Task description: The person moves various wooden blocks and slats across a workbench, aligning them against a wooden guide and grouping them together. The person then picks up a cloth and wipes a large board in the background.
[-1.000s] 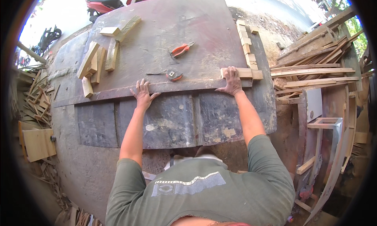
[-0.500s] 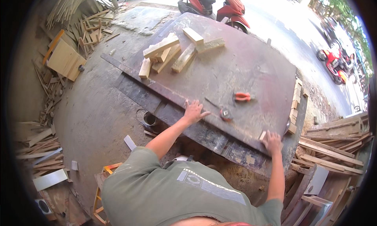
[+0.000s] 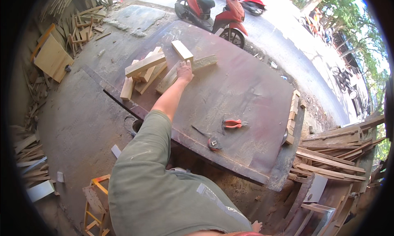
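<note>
My left hand [image 3: 184, 72] reaches across the metal-topped table to a loose group of wooden blocks. Its fingers are closed at the near end of a pale wooden block [image 3: 182, 50]. Under and beside that hand lie a rougher block [image 3: 167, 81] and another weathered block [image 3: 205, 62]. Just left of it, several more blocks are stacked crosswise, with a long pale one [image 3: 145, 64] on top. Low by my shirt, only a small part of my right hand [image 3: 257, 226] shows, off the table; whether it holds anything is hidden.
Orange-handled pliers [image 3: 233, 123] and a tape measure [image 3: 214, 143] lie on the table [image 3: 246, 92]. Short blocks [image 3: 292, 113] line its right edge. Scrap lumber [image 3: 332, 154] is piled at right, a yellow frame [image 3: 96, 203] stands at lower left, and red scooters [image 3: 230, 20] are beyond.
My left hand has moved from the table's near edge forward to the blocks. The right hand has left the near right corner and dropped beside my body. The view has shifted.
</note>
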`<state>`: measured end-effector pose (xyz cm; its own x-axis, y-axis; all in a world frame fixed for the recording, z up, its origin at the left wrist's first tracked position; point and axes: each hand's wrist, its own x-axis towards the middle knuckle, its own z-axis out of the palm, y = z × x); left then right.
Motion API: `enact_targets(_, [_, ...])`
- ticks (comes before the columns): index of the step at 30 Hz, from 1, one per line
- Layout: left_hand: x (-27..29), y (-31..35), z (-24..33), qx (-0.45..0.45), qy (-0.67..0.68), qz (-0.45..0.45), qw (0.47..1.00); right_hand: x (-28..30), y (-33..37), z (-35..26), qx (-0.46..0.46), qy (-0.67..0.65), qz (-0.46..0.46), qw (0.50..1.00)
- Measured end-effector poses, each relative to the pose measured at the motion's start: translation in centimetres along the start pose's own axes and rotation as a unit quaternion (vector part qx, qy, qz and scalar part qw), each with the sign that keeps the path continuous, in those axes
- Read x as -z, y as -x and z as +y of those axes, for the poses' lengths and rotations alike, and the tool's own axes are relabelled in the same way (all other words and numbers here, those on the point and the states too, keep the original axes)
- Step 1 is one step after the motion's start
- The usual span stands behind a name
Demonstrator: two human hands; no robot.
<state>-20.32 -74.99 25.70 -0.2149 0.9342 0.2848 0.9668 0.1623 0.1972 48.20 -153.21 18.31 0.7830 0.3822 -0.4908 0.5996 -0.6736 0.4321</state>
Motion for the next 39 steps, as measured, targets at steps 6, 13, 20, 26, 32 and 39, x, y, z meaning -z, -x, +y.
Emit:
enact_targets(6, [-1.0,1.4,0.4,0.094,0.210,-0.153,0.961,5.3,5.7,-7.2,0.193,-0.184,0.048,0.963])
enact_targets(13, [1.9,18.6,4.5,0.220,0.763,-0.421,0.438,22.0,11.6,-25.8,0.411,-0.431,0.160,0.787])
enact_targets(20, [10.3,33.0,10.9,-0.004,0.668,-0.498,0.554,35.4,9.9,-41.4,0.445,-0.582,0.058,0.678])
enact_targets(26, [9.5,36.2,13.4,-0.148,0.550,-0.526,0.632,38.2,8.8,-39.5,0.517,-0.592,-0.123,0.606])
enact_targets(32, [8.2,36.1,6.1,-0.216,0.226,-0.154,0.937,35.3,0.1,-30.0,0.532,-0.148,0.261,0.792])
enact_targets(39, [5.4,37.8,-3.7,-0.199,0.044,-0.183,0.962,30.7,-7.5,-25.3,0.501,0.024,0.204,0.840])
